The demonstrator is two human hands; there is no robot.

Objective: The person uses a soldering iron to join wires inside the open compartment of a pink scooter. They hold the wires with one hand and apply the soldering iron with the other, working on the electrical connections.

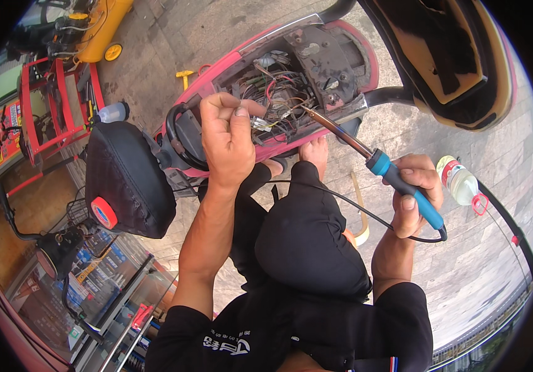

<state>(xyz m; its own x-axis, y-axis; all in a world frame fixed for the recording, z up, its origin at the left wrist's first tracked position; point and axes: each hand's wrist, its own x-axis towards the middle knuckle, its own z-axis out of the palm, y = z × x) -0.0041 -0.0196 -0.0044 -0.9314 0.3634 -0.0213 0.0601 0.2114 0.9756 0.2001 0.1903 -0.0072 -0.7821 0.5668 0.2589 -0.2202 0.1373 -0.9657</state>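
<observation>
A soldering iron (353, 141) with a blue handle is gripped in my right hand (412, 189). Its long metal tip points left, over the edge of an opened red scooter body (217, 65). Inside the opening lies a tangle of coloured wires (273, 90), close to the tip; I cannot tell whether they touch. My left hand (226, 133) is raised over the near side of the opening, thumb and forefinger pinched together. What they hold, if anything, is too small to make out. Beside those fingers sits a pale wire connector (260, 124).
Up at the right hangs a large tan and black padded piece (452, 62). To the left is a black covered seat (127, 180). A clear bottle (463, 186) stands at right; the iron's black cord (347, 201) crosses my legs. A yellow tool (184, 77) lies beyond the scooter.
</observation>
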